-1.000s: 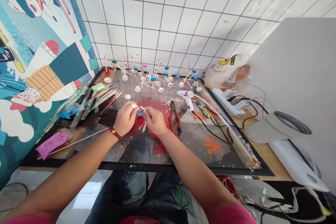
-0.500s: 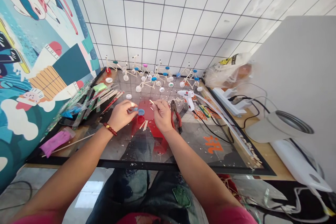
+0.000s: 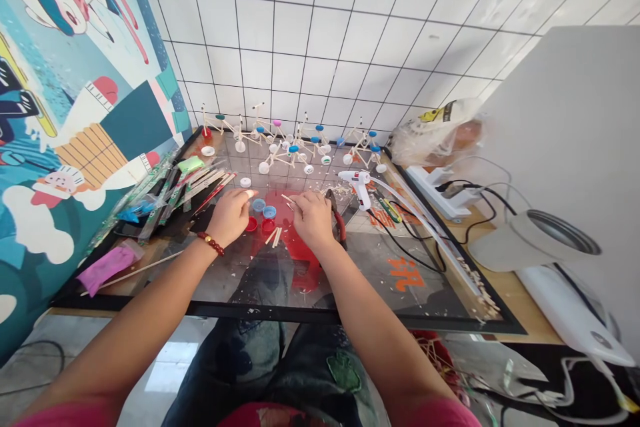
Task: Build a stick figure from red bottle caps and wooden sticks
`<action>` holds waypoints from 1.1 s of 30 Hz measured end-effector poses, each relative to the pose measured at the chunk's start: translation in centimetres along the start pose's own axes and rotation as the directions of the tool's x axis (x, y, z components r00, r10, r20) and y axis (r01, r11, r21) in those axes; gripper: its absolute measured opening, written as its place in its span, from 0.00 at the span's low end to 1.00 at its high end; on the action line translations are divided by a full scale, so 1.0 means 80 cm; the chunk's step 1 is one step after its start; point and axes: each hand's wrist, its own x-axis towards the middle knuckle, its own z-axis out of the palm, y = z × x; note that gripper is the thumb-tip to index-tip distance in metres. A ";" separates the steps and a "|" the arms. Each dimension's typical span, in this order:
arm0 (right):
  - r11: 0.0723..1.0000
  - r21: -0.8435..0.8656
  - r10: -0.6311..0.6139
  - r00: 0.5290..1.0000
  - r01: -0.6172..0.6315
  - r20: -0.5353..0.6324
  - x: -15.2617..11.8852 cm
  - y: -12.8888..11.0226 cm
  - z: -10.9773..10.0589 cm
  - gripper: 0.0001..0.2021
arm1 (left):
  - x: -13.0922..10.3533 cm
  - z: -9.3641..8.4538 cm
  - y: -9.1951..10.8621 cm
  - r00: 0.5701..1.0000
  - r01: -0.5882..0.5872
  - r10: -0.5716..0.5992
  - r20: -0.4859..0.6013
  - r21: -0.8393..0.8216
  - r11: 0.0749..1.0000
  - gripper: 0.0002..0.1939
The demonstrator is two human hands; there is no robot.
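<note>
My left hand (image 3: 230, 219), a red beaded bracelet at its wrist, hovers beside the bottle caps with fingers loosely apart and nothing visible in them. Two blue caps, a left one (image 3: 259, 205) and a right one (image 3: 269, 212), sit behind two red caps (image 3: 269, 225); the left red one is nearest my fingers. My right hand (image 3: 313, 219) pinches a short wooden stick (image 3: 287, 198), whose tip points left; a second stick seems to lie along its fingers. Several cut sticks (image 3: 277, 237) rest in front of the caps. Pliers (image 3: 339, 225) with red handles are partly hidden behind the right hand.
Stick-and-cap models (image 3: 295, 150) stand along the back edge. A white glue gun (image 3: 357, 181) with its cord lies right, near a green-yellow knife (image 3: 390, 210). Packaged sticks (image 3: 200, 183) and a pink packet (image 3: 110, 268) are left; a power strip (image 3: 435, 193) is right.
The left hand has let go of a blue cap and drawn back slightly left, uncovering the caps. The right hand has turned more palm-down, still pinching the stick.
</note>
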 end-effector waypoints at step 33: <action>0.709 0.482 -0.690 0.648 0.515 0.322 -0.031 -0.062 -0.028 0.09 | 0.003 0.006 -0.005 0.989 0.061 -0.067 -0.136 -0.047 0.997 0.11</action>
